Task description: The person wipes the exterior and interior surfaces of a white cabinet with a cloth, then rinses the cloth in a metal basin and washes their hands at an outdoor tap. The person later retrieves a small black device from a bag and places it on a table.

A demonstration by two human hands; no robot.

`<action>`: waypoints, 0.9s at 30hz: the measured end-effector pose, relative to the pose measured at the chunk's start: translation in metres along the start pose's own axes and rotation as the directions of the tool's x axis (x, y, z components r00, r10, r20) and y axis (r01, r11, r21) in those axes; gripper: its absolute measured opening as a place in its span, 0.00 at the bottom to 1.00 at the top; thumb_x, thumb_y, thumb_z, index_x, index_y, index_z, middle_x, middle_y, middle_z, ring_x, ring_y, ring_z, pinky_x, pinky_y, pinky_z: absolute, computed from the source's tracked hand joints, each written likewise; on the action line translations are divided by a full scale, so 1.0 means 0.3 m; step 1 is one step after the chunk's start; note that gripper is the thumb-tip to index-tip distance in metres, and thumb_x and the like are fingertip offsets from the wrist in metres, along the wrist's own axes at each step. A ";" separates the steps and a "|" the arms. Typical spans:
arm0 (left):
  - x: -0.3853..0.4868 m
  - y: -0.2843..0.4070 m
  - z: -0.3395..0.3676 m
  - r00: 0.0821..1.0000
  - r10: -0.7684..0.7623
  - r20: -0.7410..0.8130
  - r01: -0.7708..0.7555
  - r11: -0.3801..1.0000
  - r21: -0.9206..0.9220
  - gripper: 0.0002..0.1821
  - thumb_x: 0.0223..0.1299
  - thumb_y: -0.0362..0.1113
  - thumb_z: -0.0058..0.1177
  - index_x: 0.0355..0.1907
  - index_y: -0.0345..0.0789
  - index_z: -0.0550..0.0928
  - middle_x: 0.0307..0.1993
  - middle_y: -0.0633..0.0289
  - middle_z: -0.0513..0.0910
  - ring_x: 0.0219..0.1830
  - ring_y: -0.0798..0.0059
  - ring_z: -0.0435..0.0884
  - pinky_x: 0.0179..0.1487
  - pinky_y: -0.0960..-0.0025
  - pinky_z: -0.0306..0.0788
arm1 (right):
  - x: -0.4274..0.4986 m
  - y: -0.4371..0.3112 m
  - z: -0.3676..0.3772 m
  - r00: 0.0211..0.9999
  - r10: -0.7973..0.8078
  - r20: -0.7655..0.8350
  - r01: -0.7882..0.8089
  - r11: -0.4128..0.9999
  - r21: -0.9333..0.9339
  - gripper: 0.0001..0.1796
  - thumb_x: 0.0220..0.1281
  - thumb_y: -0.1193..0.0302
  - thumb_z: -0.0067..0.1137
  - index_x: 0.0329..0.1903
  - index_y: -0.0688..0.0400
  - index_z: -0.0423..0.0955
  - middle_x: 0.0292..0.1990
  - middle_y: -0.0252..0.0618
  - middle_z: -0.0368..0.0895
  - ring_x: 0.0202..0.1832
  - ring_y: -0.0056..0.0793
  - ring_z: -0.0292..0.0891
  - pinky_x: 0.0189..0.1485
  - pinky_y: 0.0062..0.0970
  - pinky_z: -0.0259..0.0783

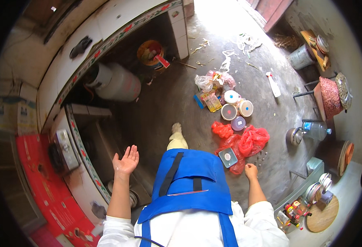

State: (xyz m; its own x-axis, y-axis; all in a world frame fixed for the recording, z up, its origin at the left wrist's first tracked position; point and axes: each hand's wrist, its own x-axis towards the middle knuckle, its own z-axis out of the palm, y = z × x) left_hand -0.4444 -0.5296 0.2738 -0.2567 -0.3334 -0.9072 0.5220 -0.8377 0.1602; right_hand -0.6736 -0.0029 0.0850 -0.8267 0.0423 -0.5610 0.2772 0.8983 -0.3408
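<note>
My left hand (126, 160) is held out palm up, its fingers spread and nothing in it, beside the tiled counter. On the other side, my right hand (251, 171) has its fingers curled in, and no held thing shows. Just ahead of the right hand lie red plastic bags (253, 139) on the floor. A clear rectangular container (228, 157) with a label sits at their near edge. Beyond them stand several round lidded tubs, among them a purple-lidded one (238, 123) and a white-lidded one (246, 108). Yellow food packets (211, 102) lie to their left.
A gas cylinder (119, 81) and a bucket (150, 55) stand under the counter at left. A white spray bottle (273, 85) lies on the floor. Along the right are a water jug (315, 130), a metal kettle (294, 136) and a table with bottles (295, 213).
</note>
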 end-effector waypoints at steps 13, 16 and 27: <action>0.395 -0.300 1.254 0.950 -0.221 0.221 0.090 0.871 0.482 0.33 0.69 0.58 0.29 0.59 0.29 0.67 0.60 0.50 0.70 0.60 0.59 0.71 0.59 0.56 0.67 | -0.390 0.238 0.254 0.877 0.392 0.278 -0.267 0.879 -0.395 0.17 0.54 0.62 0.47 0.35 0.58 0.82 0.39 0.49 0.82 0.46 0.48 0.77 0.51 0.39 0.70; 0.463 -0.368 1.371 0.951 -0.245 0.188 0.141 0.886 0.442 0.34 0.68 0.58 0.29 0.59 0.30 0.67 0.59 0.51 0.71 0.59 0.59 0.72 0.58 0.56 0.68 | -0.316 0.323 0.257 0.815 0.530 0.235 -0.422 0.820 -0.387 0.20 0.56 0.59 0.45 0.38 0.58 0.82 0.44 0.51 0.80 0.49 0.47 0.76 0.54 0.39 0.69; 0.665 -0.601 1.908 0.954 -0.247 0.169 0.171 0.913 0.370 0.33 0.67 0.60 0.28 0.53 0.31 0.70 0.55 0.52 0.73 0.55 0.60 0.74 0.56 0.56 0.68 | 1.073 -0.885 -0.579 0.955 -0.087 -0.283 0.190 0.913 0.361 0.14 0.61 0.68 0.54 0.45 0.65 0.77 0.40 0.48 0.83 0.42 0.36 0.80 0.48 0.29 0.73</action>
State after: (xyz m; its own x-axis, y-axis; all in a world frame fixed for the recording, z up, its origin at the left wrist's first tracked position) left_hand -1.0552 -0.6927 0.2866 -0.5115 -0.1841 -0.8393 0.1323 -0.9820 0.1348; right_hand -1.0985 -0.1518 0.1260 -0.9523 0.0865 -0.2926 0.2729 0.6704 -0.6900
